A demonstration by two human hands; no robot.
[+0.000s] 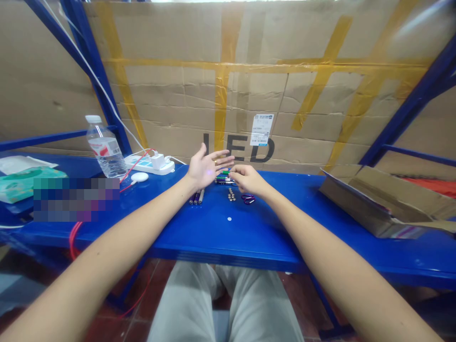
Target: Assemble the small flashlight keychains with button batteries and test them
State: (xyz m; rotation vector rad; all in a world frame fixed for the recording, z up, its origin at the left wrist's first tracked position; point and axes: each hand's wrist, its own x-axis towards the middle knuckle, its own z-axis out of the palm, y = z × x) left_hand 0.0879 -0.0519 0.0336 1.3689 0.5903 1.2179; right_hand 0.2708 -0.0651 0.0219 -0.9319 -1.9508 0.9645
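My left hand (205, 167) is raised over the blue table, palm showing and fingers spread, with nothing in it. A small purple-blue spot of light falls on its palm. Pinched between the thumb and fingers of my right hand (247, 179) is a slim green penlight (225, 173), pointing at the left palm. Several dark and silver tubes (224, 181) lie behind the right fingertips. Below my left hand are more slim tubes (197, 196), side by side. Small button cells (231, 194) stand in a cluster near purple carabiner clips (248, 199).
A white disc (229, 219) lies toward the front of the blue table (221, 242). On the left are a water bottle (104, 147), a white power strip (142, 164) with cables, and a green tissue pack (24, 184). An open cardboard box (370, 204) sits right. Large taped cardboard (171, 104) stands behind.
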